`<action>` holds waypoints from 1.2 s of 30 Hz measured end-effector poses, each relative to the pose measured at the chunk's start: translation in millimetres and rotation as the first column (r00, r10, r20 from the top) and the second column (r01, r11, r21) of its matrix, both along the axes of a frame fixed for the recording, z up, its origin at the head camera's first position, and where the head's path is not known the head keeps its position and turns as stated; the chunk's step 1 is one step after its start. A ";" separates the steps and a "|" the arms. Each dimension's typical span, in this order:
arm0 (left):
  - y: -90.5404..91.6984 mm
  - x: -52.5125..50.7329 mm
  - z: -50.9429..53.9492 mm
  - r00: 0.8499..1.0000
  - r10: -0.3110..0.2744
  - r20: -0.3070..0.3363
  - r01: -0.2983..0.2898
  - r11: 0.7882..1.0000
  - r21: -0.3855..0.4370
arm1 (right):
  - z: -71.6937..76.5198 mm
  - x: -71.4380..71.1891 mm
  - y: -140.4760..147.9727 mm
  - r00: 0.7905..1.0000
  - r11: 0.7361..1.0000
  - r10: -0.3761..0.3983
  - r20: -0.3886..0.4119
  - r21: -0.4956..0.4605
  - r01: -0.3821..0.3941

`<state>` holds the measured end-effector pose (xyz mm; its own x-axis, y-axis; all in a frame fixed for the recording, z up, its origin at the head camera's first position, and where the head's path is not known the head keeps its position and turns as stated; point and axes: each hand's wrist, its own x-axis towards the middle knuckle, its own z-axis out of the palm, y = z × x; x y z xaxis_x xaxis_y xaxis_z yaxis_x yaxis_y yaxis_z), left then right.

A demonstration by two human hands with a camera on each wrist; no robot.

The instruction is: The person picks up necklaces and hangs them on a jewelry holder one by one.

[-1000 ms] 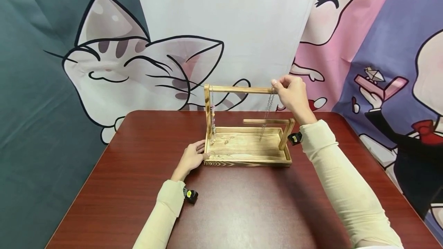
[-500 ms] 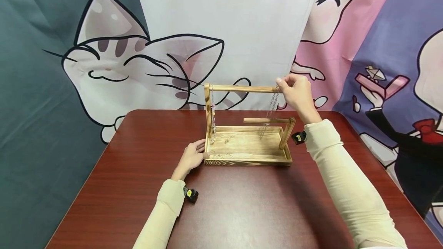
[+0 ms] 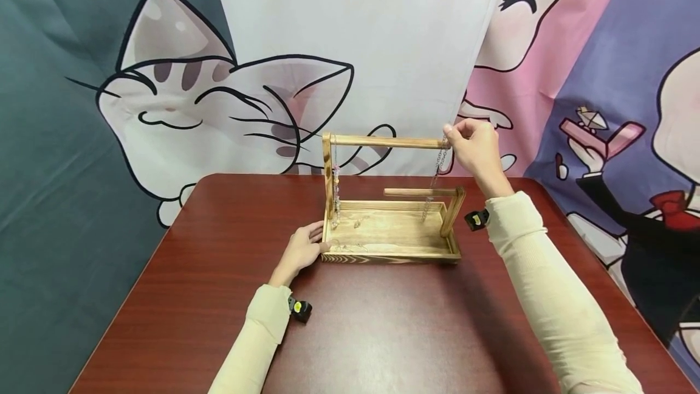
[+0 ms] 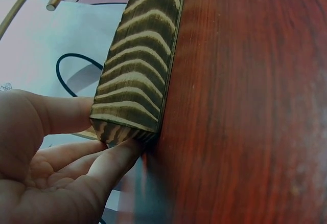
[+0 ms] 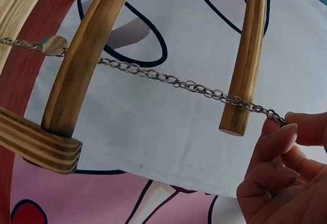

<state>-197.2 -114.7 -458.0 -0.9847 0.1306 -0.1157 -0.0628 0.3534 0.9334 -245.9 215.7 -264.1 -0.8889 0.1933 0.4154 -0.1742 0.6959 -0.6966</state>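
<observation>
Between thumb and fingertips, my right hand (image 3: 477, 148) (image 5: 281, 173) pinches the top of a silver chain (image 3: 440, 163) (image 5: 176, 82) close to the free right end of the upper bar (image 3: 383, 141) (image 5: 244, 60). The chain hangs down past the lower bar (image 3: 418, 192) (image 5: 84, 60), with a small round pendant (image 5: 54, 45) on it in the right wrist view. My left hand (image 3: 301, 248) (image 4: 61, 168) grips the left front corner of the wooden tray stand (image 3: 391, 258) (image 4: 135, 65), thumb on one side and fingers on the other.
A beaded necklace (image 3: 336, 184) hangs at the upper bar's left end, beside the upright post (image 3: 328, 175). Small thin jewellery (image 3: 358, 222) lies inside the tray. The stand is on a reddish-brown table (image 3: 240, 217), with a printed cloth (image 3: 383, 35) behind it.
My right hand has moved right along the upper bar toward its free end, and the chain has shifted right with it. The left hand stays at the tray corner.
</observation>
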 end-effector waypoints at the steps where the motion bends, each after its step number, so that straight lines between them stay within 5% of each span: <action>1: -0.2 -0.5 -0.2 1.000 -0.003 0.004 0.003 1.000 -0.003 | 0.1 0.2 0.8 1.000 1.000 -0.005 0.000 0.000 0.005; 15: 1.9 0.7 -0.9 1.000 -0.005 -0.013 0.005 1.000 0.010 | 3.0 5.2 12.5 0.998 0.998 -0.055 0.033 -0.016 0.056; 36: 0.2 1.3 2.3 1.000 0.010 -0.012 -0.010 1.000 -0.007 | 3.2 -3.1 11.2 0.996 0.996 -0.085 -0.020 0.008 0.085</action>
